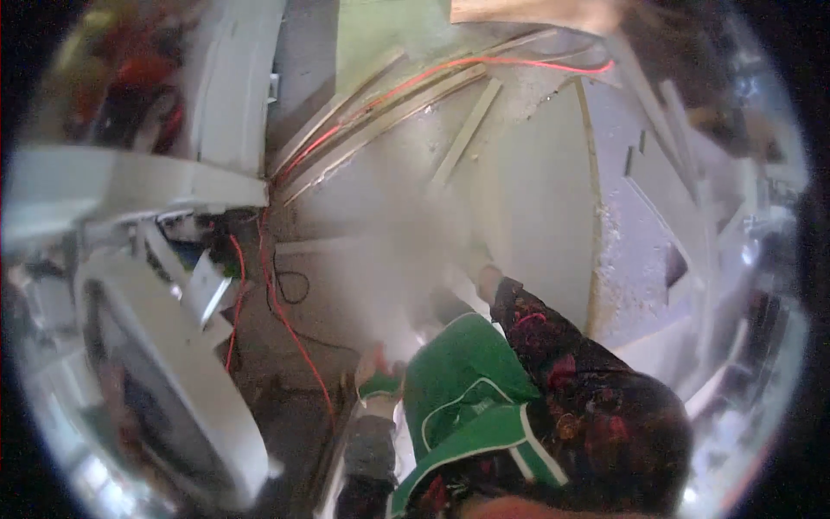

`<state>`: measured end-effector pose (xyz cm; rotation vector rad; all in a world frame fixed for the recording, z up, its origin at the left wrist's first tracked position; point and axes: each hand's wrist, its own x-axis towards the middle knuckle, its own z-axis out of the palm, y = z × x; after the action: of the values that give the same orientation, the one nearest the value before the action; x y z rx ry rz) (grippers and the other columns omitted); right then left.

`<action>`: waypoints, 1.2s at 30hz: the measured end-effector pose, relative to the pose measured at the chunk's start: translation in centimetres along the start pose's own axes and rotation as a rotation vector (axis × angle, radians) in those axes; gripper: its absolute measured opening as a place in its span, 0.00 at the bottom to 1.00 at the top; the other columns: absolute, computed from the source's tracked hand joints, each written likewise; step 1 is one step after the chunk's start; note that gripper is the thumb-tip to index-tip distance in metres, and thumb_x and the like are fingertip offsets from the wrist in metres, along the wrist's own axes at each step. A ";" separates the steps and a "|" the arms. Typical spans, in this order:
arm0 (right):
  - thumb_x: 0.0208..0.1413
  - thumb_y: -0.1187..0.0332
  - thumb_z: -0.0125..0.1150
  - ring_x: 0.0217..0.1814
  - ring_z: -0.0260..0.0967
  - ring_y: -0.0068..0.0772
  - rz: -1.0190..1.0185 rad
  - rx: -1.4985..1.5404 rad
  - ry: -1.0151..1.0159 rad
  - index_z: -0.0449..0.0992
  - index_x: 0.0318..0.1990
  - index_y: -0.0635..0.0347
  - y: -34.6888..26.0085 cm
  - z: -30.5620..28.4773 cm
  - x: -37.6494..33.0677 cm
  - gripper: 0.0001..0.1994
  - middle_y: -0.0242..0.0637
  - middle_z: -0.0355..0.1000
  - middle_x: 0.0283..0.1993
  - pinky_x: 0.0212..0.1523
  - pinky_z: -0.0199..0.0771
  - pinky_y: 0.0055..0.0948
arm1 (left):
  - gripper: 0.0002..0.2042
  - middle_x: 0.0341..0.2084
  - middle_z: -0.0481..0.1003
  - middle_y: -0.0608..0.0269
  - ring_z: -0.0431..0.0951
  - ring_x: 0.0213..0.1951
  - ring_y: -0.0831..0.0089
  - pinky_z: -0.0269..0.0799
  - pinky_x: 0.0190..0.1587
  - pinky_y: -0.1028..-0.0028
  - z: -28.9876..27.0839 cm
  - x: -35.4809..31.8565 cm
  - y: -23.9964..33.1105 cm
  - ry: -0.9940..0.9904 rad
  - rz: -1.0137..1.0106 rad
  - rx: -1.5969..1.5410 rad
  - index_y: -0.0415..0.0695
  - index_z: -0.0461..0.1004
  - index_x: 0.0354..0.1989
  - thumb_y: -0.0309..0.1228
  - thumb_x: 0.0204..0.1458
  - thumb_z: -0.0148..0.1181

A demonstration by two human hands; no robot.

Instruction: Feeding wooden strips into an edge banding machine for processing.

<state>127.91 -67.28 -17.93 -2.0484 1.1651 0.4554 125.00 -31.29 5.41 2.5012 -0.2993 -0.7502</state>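
The picture is blurred by motion and dust. My right hand (489, 279) reaches forward from a dark patterned sleeve and rests at the near end of a pale board (527, 199) lying on the floor. Only its knuckles show. My left hand (373, 362), below a grey sleeve with a green cuff, sits on the edge of a narrow white strip (399, 432) near my body. A green garment with white trim (462, 389) covers the space between my arms. Whether either hand grips anything cannot be made out.
A red cable (285, 320) and a black cable (294, 285) trail over the dusty floor to the left. White framed panels (186, 363) lean at the left. Thin wooden strips (380, 112) and cut white boards (648, 190) lie ahead and to the right.
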 end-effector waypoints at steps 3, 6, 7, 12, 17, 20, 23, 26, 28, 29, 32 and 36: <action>0.60 0.43 0.59 0.74 0.62 0.59 0.171 -0.060 -0.006 0.53 0.77 0.57 -2.7 4.1 5.2 0.44 0.57 0.62 0.73 0.71 0.65 0.45 | 0.35 0.66 0.67 0.47 0.68 0.66 0.49 0.65 0.65 0.51 3.4 5.8 -6.4 -0.067 0.034 0.428 0.48 0.64 0.71 0.50 0.56 0.58; 0.61 0.43 0.59 0.74 0.61 0.59 0.123 -0.108 -0.148 0.51 0.78 0.56 -2.5 8.4 14.0 0.44 0.58 0.61 0.73 0.71 0.64 0.46 | 0.38 0.74 0.56 0.46 0.58 0.73 0.47 0.53 0.73 0.51 8.5 13.7 -14.4 -0.117 0.105 0.582 0.50 0.54 0.77 0.55 0.63 0.51; 0.61 0.44 0.59 0.74 0.61 0.59 0.104 -0.116 -0.205 0.50 0.78 0.56 -1.9 9.8 17.5 0.44 0.58 0.61 0.74 0.71 0.64 0.46 | 0.40 0.76 0.52 0.46 0.53 0.75 0.48 0.50 0.75 0.51 10.1 18.1 -16.5 -0.199 0.093 0.688 0.50 0.51 0.78 0.56 0.62 0.52; 0.62 0.50 0.62 0.66 0.71 0.51 0.188 0.105 0.294 0.47 0.79 0.56 -2.0 18.4 25.7 0.44 0.55 0.67 0.68 0.63 0.72 0.43 | 0.43 0.79 0.41 0.45 0.47 0.77 0.48 0.45 0.76 0.52 15.3 33.2 -19.0 -0.322 0.063 0.830 0.50 0.46 0.79 0.55 0.61 0.56; 0.64 0.48 0.58 0.61 0.72 0.47 0.172 0.277 0.285 0.55 0.74 0.57 3.8 25.5 31.6 0.37 0.53 0.70 0.63 0.60 0.73 0.42 | 0.45 0.79 0.40 0.44 0.44 0.78 0.48 0.41 0.77 0.50 22.8 40.9 -26.5 -0.264 0.200 0.944 0.49 0.44 0.79 0.53 0.58 0.59; 0.66 0.48 0.55 0.57 0.73 0.44 0.156 0.425 0.320 0.61 0.70 0.57 7.7 27.5 34.6 0.32 0.51 0.72 0.59 0.59 0.74 0.41 | 0.44 0.79 0.41 0.46 0.44 0.78 0.48 0.40 0.78 0.51 25.2 44.7 -26.2 -0.474 0.206 0.988 0.49 0.44 0.79 0.52 0.60 0.57; 0.68 0.47 0.52 0.53 0.74 0.41 0.095 0.589 0.332 0.66 0.66 0.58 8.3 27.9 36.0 0.29 0.49 0.74 0.55 0.57 0.75 0.40 | 0.39 0.77 0.48 0.49 0.50 0.75 0.50 0.43 0.77 0.53 26.6 44.8 -30.2 -0.367 0.262 1.002 0.49 0.48 0.78 0.50 0.62 0.53; 0.69 0.46 0.49 0.49 0.75 0.37 0.026 0.755 0.365 0.72 0.62 0.58 8.0 26.2 36.5 0.27 0.47 0.75 0.51 0.55 0.75 0.40 | 0.33 0.67 0.64 0.51 0.64 0.68 0.53 0.49 0.74 0.55 26.6 47.0 -30.6 -0.220 0.346 0.957 0.49 0.57 0.74 0.48 0.63 0.52; 0.71 0.45 0.47 0.46 0.75 0.35 -0.032 0.871 0.372 0.76 0.60 0.59 6.8 24.3 36.4 0.27 0.46 0.77 0.49 0.54 0.76 0.39 | 0.29 0.60 0.72 0.53 0.70 0.63 0.56 0.53 0.72 0.56 26.0 47.3 -29.7 -0.205 0.330 0.941 0.48 0.64 0.70 0.47 0.62 0.52; 0.58 0.63 0.69 0.47 0.68 0.24 -0.076 0.860 0.151 0.45 0.79 0.57 0.4 22.0 30.1 0.47 0.35 0.67 0.50 0.47 0.74 0.28 | 0.24 0.53 0.75 0.55 0.74 0.57 0.58 0.55 0.70 0.56 24.2 43.9 -31.8 -0.281 0.216 0.956 0.49 0.69 0.63 0.47 0.62 0.52; 0.56 0.64 0.72 0.50 0.70 0.27 0.043 1.048 -0.152 0.45 0.79 0.57 -0.1 13.0 22.9 0.48 0.35 0.69 0.52 0.50 0.75 0.31 | 0.17 0.45 0.78 0.54 0.79 0.50 0.57 0.62 0.65 0.55 22.6 42.3 -28.3 -0.319 0.268 0.849 0.48 0.75 0.50 0.45 0.60 0.55; 0.55 0.62 0.74 0.52 0.71 0.29 -0.045 1.369 -0.223 0.47 0.79 0.56 -7.2 5.0 8.9 0.49 0.36 0.69 0.55 0.55 0.76 0.34 | 0.20 0.44 0.78 0.54 0.78 0.51 0.55 0.71 0.56 0.61 24.2 37.7 -34.0 -0.443 -0.001 0.443 0.48 0.76 0.50 0.47 0.56 0.60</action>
<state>138.90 -66.50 -23.69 -0.7934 0.8602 -0.1596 144.50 -25.19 -46.96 2.7075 -0.6825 -1.3657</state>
